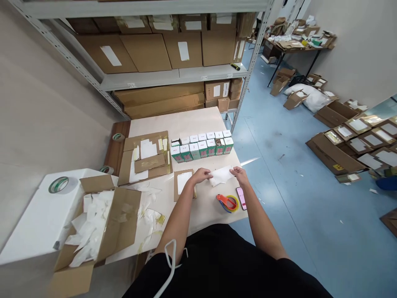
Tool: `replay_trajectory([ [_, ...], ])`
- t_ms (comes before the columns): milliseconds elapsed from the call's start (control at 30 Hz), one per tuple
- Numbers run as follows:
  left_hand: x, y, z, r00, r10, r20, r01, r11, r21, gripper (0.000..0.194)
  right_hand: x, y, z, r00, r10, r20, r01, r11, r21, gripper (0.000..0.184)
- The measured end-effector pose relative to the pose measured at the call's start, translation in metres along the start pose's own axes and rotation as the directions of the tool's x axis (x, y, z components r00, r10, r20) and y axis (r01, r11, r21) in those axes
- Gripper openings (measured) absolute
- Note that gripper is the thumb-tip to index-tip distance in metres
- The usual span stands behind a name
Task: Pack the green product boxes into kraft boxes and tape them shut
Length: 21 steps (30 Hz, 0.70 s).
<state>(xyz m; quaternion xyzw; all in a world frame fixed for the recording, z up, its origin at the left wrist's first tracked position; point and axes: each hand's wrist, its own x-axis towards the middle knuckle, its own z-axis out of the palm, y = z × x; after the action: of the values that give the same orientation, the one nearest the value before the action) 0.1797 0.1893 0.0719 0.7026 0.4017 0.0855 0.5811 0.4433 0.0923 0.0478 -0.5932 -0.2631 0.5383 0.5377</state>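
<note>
A small white sheet of paper (221, 176) is stretched between my two hands, above the front part of the table. My left hand (202, 175) pinches its left end, and my right hand (240, 174) grips the right end. Just below lies an orange tape dispenser (228, 203) with a yellow roll. A phone (241, 198) with a lit pink screen rests beside it, under my right forearm. Left of my left hand is a flat piece of cardboard (177, 188) with a white label. Behind my hands stand two rows of small green and white boxes (202, 149).
Flattened cardboard (124, 176) with labels lies on the table's left. An open carton (116, 223) full of white paper scraps stands at the lower left, near a tape roll (58, 184). Shelving with brown cartons (145, 51) rises behind. More cartons (338, 120) sit on the blue floor.
</note>
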Motion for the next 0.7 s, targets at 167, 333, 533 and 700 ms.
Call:
replay_trajectory([
  [167,0.005,0.0,0.009,1.0,0.016,-0.022,-0.016,1.0,-0.015,0.04,0.001,0.006,0.002,0.992,-0.033,-0.119,0.038,0.999,0.037,0.045],
  [333,0.002,-0.009,0.006,0.984,0.029,-0.175,-0.044,0.995,-0.087,0.034,0.005,-0.001,-0.025,0.949,-0.064,-0.309,0.1,0.989,0.105,0.05],
  [533,0.008,-0.009,0.019,0.961,-0.031,-0.276,0.018,0.999,-0.05,0.04,-0.004,-0.018,-0.008,0.983,-0.11,-0.148,0.125,0.988,0.096,0.045],
  [700,-0.007,0.011,0.028,0.89,-0.101,-0.445,0.073,0.994,-0.079,0.051,-0.019,-0.025,0.032,0.991,-0.127,0.049,0.128,0.992,-0.015,0.03],
])
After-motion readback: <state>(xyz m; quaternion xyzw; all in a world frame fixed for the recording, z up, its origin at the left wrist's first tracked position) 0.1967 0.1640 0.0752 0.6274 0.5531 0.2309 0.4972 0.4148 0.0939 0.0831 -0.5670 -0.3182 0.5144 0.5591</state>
